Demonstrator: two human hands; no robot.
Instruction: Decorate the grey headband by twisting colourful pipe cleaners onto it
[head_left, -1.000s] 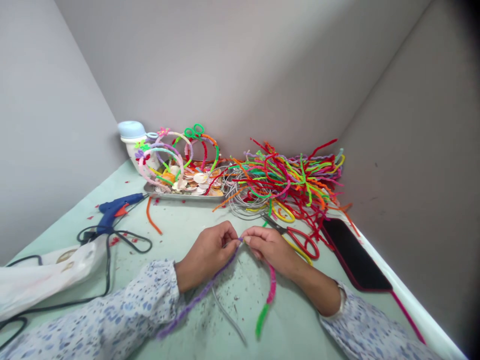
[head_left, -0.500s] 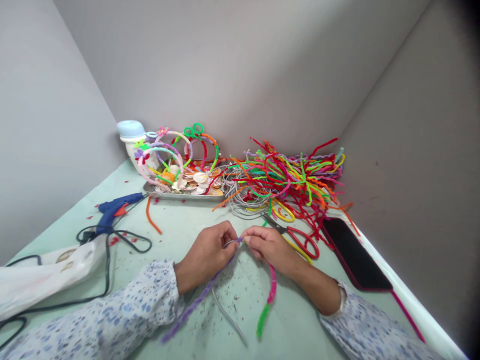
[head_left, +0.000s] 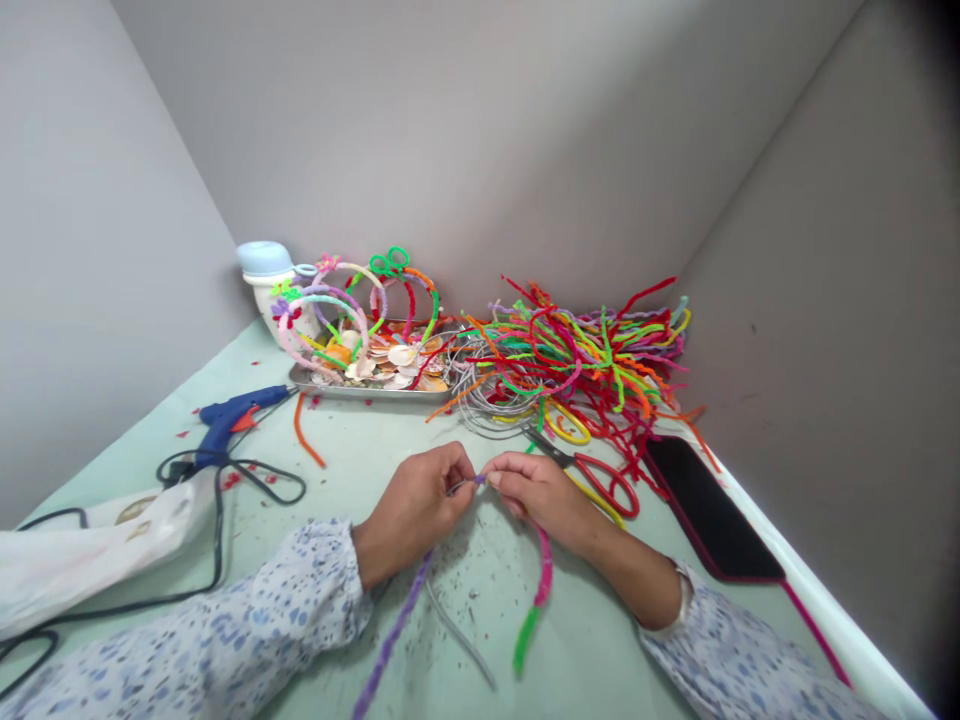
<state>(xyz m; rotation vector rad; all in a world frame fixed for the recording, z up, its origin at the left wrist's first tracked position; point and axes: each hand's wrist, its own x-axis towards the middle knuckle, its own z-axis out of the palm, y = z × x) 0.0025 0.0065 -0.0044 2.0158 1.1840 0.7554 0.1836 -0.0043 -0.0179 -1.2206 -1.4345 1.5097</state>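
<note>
The left hand (head_left: 412,515) and the right hand (head_left: 541,495) are curling narrowly toward each other above the pale green surface (head_left: 337,455), their fingertips nearly meeting. The left hand is pinching a fuzzy purple pipe cleaner (head_left: 394,628), and its length is hanging toward the near side. The right hand is gripping a fuzzy pink-and-green pipe cleaner (head_left: 535,600), which is dangling just beside a thin grey wire (head_left: 457,632). Just right of the right hand, red-handled steel scissors (head_left: 609,482) are lying near a black smartphone in a pink case (head_left: 709,510). Farther off, a tangled heap of multicoloured pipe cleaners (head_left: 585,355) is sitting in the far corner beside a steel tray of seashells (head_left: 367,396), which is holding colourful pipe-cleaner headbands (head_left: 352,310). At left, a blue hot glue gun (head_left: 232,420) is resting with its black cord (head_left: 217,540) looping across the surface.
</note>
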